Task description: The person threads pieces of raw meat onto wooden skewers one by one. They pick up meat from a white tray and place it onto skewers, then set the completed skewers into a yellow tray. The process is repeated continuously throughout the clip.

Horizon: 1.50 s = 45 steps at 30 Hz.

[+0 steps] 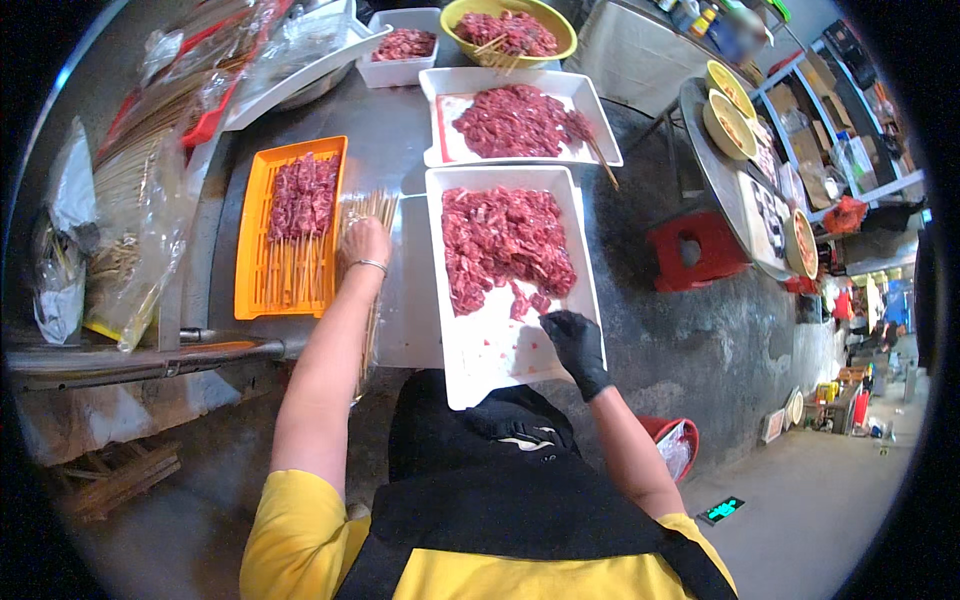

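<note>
My bare left hand (365,244), with a bracelet at the wrist, rests over a bundle of bamboo skewers (382,204) in clear plastic. Its fingers are curled and partly hidden, so a grip does not show. Beside it, an orange slotted tray (251,247) holds a row of meat skewers (304,199). My right hand (574,346), in a black glove, is bent over the near right part of a white tray (461,367). Raw red meat pieces (502,240) fill that tray's far part. The gloved fingertips are close to a few loose pieces; whether they pinch anything is unclear.
Behind lies a second white tray (607,146) of meat with one loaded skewer (600,154). Farther back are a yellow bowl (566,41) and a white tub (397,75), both with meat. Bagged skewers (142,172) lie left. A red stool (694,251) stands right.
</note>
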Each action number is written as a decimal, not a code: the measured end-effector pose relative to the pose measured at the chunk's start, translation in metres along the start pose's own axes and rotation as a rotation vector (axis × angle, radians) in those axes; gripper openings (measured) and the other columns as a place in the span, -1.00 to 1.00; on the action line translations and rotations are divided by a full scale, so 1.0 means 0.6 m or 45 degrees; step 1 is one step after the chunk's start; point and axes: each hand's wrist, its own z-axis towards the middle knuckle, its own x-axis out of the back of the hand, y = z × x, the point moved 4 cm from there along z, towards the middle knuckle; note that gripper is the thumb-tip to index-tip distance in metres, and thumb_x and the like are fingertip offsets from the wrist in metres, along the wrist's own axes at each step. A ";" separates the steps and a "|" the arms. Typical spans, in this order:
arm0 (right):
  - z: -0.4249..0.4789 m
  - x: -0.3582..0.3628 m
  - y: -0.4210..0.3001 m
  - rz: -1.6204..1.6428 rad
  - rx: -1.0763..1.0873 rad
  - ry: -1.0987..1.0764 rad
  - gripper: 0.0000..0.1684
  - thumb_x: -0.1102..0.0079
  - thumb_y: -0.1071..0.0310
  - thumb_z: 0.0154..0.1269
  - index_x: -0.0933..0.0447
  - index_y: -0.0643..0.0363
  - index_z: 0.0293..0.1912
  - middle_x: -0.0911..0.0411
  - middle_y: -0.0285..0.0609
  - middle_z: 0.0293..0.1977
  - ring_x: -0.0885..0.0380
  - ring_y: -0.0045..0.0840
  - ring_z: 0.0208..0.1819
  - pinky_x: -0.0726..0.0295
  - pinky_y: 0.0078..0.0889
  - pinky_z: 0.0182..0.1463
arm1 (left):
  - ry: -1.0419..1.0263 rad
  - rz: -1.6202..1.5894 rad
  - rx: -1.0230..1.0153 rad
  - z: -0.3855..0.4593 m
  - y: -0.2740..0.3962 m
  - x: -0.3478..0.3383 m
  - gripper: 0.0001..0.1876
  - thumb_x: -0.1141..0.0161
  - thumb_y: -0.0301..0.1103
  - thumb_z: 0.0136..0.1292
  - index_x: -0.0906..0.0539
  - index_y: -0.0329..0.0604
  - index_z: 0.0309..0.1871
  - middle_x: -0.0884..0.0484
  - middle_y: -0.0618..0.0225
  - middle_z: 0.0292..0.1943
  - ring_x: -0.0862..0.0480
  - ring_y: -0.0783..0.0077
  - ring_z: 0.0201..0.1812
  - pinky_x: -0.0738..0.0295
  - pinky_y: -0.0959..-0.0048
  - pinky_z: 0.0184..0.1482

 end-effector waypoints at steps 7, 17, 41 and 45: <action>0.075 -0.071 0.014 -0.381 0.402 0.079 -0.83 -0.21 0.33 0.18 -0.66 0.09 -0.22 -0.62 -0.05 -0.24 -0.59 -0.15 -0.18 -0.55 -0.18 -0.11 | -0.067 -0.008 0.058 0.038 -0.003 0.008 -0.81 -0.11 -0.37 0.24 -0.73 -0.18 -0.26 -0.71 -0.04 -0.27 -0.70 -0.03 -0.18 -0.60 0.11 -0.12; 0.106 -0.067 -0.013 -0.597 0.753 -0.343 -0.83 -0.19 0.28 0.13 -0.63 0.13 -0.30 -0.59 -0.01 -0.31 -0.56 -0.09 -0.25 -0.51 -0.08 -0.21 | 0.813 -1.110 -0.561 -0.060 0.206 0.331 -0.91 -0.06 -0.38 0.41 -0.53 -0.16 -0.20 -0.59 0.37 -0.56 -0.63 0.44 -0.51 -0.49 0.43 -0.49; 0.008 -0.036 -0.069 1.675 -0.624 -0.640 -0.52 0.00 0.13 0.44 -0.42 0.18 0.22 -0.51 -0.13 0.16 -0.52 -0.49 0.15 -0.48 -0.49 0.17 | -0.256 -0.730 -0.307 -0.418 0.174 0.200 -0.74 -0.05 -0.42 0.34 -0.66 -0.10 0.03 -0.61 0.10 -0.52 -0.67 0.13 -0.45 -0.53 0.24 -0.34; -0.002 -0.035 -0.063 1.603 -0.710 -0.564 -0.50 -0.04 0.20 0.43 -0.36 0.16 0.28 -0.49 -0.20 0.18 -0.54 -0.48 0.12 -0.48 -0.48 0.20 | -0.268 -0.697 -0.423 -0.430 0.178 0.216 -0.74 -0.07 -0.45 0.31 -0.68 -0.12 0.01 -0.60 0.07 -0.51 -0.67 0.12 -0.45 -0.52 0.24 -0.35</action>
